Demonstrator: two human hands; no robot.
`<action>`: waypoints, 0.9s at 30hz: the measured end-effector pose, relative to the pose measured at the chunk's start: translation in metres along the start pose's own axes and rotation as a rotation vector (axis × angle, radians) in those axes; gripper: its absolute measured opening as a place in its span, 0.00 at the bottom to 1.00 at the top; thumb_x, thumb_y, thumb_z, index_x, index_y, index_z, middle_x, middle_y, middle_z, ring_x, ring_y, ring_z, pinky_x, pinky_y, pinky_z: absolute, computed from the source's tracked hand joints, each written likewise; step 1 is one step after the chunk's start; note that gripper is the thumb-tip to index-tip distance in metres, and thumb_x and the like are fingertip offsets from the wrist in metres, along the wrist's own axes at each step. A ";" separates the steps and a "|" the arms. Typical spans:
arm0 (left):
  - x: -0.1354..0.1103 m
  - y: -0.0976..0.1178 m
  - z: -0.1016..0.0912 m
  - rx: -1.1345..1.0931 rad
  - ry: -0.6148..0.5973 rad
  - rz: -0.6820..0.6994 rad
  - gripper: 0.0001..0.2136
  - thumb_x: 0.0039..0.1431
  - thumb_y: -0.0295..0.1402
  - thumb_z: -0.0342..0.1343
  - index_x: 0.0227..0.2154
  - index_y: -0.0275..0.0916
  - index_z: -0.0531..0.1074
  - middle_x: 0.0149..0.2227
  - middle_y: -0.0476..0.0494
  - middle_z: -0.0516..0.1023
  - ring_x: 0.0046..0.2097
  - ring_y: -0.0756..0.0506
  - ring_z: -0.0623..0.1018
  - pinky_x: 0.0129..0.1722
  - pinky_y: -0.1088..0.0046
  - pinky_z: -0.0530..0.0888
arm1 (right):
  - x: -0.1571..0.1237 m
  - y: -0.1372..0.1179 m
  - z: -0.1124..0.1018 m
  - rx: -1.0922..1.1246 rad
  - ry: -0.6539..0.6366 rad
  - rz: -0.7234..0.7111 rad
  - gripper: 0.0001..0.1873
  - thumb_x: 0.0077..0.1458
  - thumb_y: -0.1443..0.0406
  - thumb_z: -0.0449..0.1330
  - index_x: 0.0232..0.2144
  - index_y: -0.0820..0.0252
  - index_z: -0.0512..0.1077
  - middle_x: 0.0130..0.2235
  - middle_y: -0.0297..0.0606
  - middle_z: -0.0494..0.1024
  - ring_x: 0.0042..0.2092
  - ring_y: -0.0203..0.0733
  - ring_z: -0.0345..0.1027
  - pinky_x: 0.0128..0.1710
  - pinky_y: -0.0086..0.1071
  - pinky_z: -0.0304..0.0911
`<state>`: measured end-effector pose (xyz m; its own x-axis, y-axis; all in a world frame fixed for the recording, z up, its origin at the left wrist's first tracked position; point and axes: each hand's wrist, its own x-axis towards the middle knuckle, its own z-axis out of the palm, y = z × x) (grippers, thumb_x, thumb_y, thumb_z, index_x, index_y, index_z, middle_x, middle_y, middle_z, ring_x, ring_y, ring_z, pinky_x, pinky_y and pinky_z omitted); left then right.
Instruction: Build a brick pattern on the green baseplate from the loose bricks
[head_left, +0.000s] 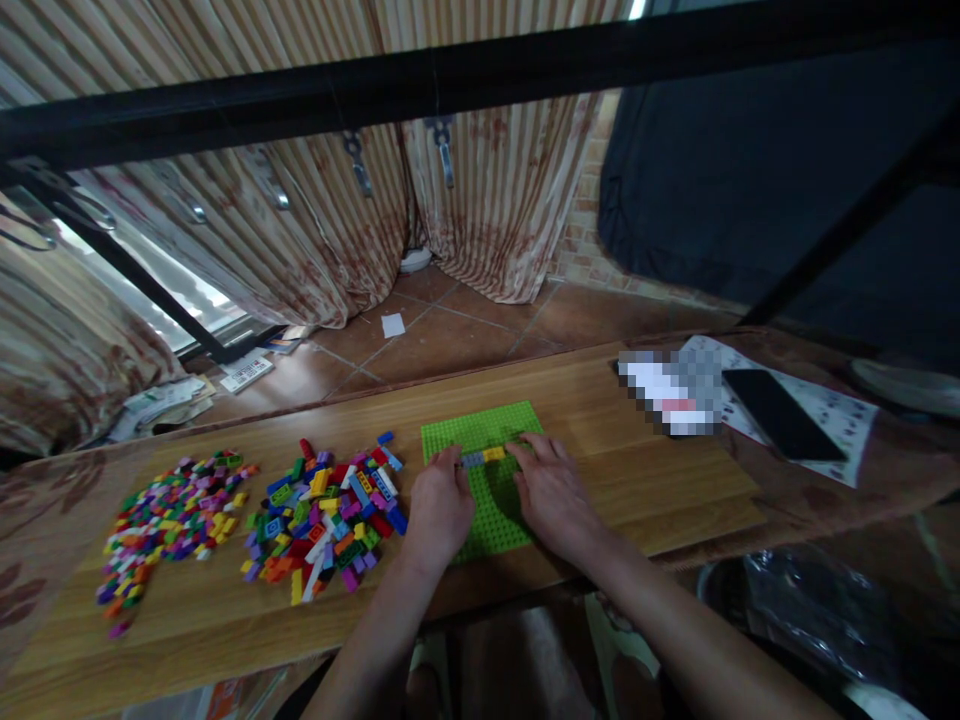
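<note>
A green studded baseplate [480, 525] lies on the wooden board in front of me. Across its upper half runs a short row made of a grey brick [472, 460] and a yellow brick [493, 454]. My left hand [442, 500] is at the row's left end, its fingers curled and closed against the grey brick; its fingertips are partly hidden. From the right, my right hand [555, 492] rests over the plate with thumb and fingers apart. Its index fingertip is at the right end of the yellow brick, apparently touching it.
Left of the plate lie a pile of mixed bricks [330, 515] and a pile of smaller pieces [176, 510]. A black phone [784, 415] lies on a printed sheet [855, 415] at the right, beside a blurred item [671, 393]. A dark bar [390, 85] crosses above.
</note>
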<state>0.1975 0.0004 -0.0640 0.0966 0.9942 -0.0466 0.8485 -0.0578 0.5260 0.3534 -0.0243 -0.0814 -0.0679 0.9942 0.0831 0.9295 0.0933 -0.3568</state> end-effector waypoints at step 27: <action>-0.019 0.011 0.016 0.267 -0.042 0.207 0.18 0.54 0.21 0.47 0.48 0.31 0.70 0.47 0.33 0.73 0.50 0.39 0.72 0.53 0.61 0.69 | -0.004 -0.007 0.000 -0.257 -0.065 -0.105 0.27 0.56 0.76 0.46 0.56 0.64 0.68 0.58 0.51 0.67 0.55 0.53 0.60 0.50 0.43 0.59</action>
<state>0.2137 -0.0205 -0.0712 0.2978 0.9546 0.0002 0.9145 -0.2854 0.2869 0.3473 -0.0288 -0.0791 -0.1845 0.9818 0.0442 0.9769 0.1881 -0.1013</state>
